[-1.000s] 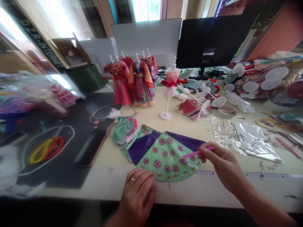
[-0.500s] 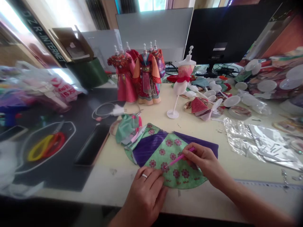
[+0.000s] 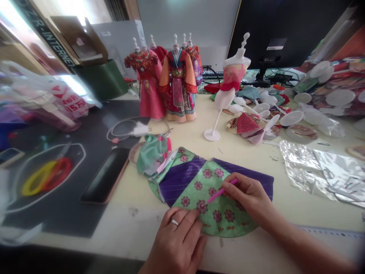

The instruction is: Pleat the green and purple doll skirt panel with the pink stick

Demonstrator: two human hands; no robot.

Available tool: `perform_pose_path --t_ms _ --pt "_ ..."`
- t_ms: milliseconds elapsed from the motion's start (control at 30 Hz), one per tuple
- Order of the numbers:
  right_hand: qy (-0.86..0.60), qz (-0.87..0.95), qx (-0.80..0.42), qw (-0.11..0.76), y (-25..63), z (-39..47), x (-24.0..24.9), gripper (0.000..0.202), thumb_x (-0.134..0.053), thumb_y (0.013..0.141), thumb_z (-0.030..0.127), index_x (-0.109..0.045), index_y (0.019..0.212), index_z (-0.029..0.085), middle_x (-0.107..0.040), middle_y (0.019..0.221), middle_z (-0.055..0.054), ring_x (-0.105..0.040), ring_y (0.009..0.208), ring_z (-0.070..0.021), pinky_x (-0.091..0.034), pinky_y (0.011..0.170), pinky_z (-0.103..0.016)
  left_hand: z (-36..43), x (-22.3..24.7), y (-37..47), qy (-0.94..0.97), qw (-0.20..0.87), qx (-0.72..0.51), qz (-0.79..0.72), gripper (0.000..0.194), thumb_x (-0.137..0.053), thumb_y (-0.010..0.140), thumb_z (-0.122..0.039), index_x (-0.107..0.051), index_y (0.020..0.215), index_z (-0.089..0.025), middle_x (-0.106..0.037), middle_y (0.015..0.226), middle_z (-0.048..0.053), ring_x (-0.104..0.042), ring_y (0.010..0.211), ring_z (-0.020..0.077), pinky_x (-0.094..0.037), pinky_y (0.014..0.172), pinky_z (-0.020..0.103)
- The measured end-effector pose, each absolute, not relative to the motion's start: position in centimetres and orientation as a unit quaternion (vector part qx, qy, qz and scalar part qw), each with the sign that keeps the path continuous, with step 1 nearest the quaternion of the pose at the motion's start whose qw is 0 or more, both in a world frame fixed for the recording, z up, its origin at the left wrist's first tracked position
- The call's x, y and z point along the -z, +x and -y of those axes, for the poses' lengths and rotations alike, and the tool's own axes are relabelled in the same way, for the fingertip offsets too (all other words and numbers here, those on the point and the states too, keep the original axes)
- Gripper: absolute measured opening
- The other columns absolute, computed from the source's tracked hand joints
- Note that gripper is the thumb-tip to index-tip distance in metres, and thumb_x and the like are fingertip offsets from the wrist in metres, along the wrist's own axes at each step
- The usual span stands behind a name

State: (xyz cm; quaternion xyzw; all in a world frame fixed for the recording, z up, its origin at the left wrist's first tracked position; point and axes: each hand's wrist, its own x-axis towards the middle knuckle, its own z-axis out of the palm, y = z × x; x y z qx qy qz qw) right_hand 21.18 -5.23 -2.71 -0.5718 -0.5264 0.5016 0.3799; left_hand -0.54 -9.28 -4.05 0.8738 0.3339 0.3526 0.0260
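Note:
A fan-shaped doll skirt (image 3: 207,174) of green flowered and purple cloth lies spread on the table. My left hand (image 3: 181,236), with a ring on one finger, rests on its lower left edge, fingers side by side and slightly bent. Between thumb and fingers my right hand (image 3: 245,194) pinches a thin pink pen-like stick (image 3: 216,195). Its tip points down left, just beside a pink flower print (image 3: 202,206) with a small light dot at its middle. More folded green cloth (image 3: 152,154) is bunched at the skirt's left.
Dressed doll forms (image 3: 179,83) and a white doll stand (image 3: 212,134) are behind the skirt. At left lie a phone (image 3: 105,177) and scissors (image 3: 58,173). Silvery plastic bags (image 3: 302,160), a ruler (image 3: 327,231) and fabric scraps (image 3: 248,125) lie at right.
The stick's tip has drawn back slightly up and right from the flower's middle, where a light dot shows. My left hand stays on the skirt. The camera view has shifted a little.

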Motion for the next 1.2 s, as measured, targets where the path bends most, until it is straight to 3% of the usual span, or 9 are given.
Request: perform_pose_path --t_ms 500,767,1200 --pt "-0.582 0.551 -0.47 0.369 21.03 4.93 2.51 0.034 -0.057 0.083 0.047 -0.052 0.065 0.019 -0.038 0.051 0.006 -0.028 0.045 -0.0064 -0.02 0.04 -0.021 9.59 4.49 -0.49 0.87 0.023 -0.339 -0.356 0.019 -0.052 0.086 -0.018 -0.067 0.096 -0.011 -0.071 0.103 0.011 -0.062 0.085 0.023 -0.038 0.086 0.039" --pt "-0.593 0.569 -0.45 0.349 20.95 4.79 2.53 0.035 -0.054 0.084 0.049 -0.05 0.065 0.019 -0.034 0.052 0.006 -0.026 0.047 -0.0073 -0.02 0.042 -0.022 9.36 4.43 -0.32 0.881 0.008 -0.322 -0.345 0.027 -0.051 0.089 -0.027 -0.066 0.102 -0.009 -0.067 0.118 0.013 -0.061 0.088 0.0241 -0.036 0.082 0.04" --pt "-0.599 0.601 -0.387 0.361 20.39 5.21 2.51 0.034 -0.044 0.09 0.043 -0.041 0.063 0.022 -0.04 0.053 0.005 -0.033 0.047 -0.0091 -0.029 0.043 -0.022 9.43 3.96 -0.31 0.904 -0.021 -0.268 -0.334 0.036 -0.048 0.091 -0.039 -0.065 0.106 -0.011 -0.068 0.115 0.012 -0.059 0.093 0.0271 -0.034 0.089 0.044"
